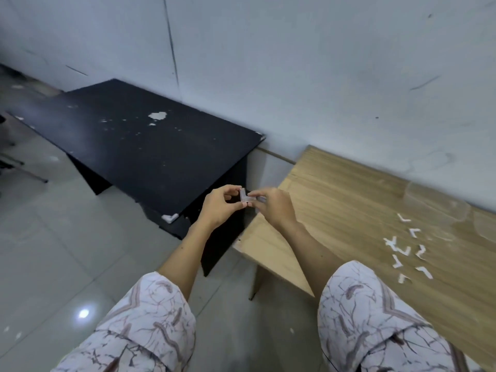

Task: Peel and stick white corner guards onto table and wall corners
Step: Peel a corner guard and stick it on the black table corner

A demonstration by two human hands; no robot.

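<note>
A small L-shaped corner guard [245, 196] is held up between both hands, in the gap between the two tables. My left hand [220, 205] pinches its left side with thumb and fingers. My right hand [271, 204] pinches its right side at the fingertips. A white corner guard [170, 217] sits on the near corner of the black table [139, 146]. Another white piece shows at that table's far right corner [259, 134]. Several white L-shaped pieces [408, 251] lie scattered on the wooden table [349, 200].
A clear plastic container [434, 208] stands on the wooden table by the grey wall [295, 63]. Another clear object [485, 224] is at the right edge. Glossy floor tiles [53, 251] spread to the left. Dark chair legs [16, 162] stand at far left.
</note>
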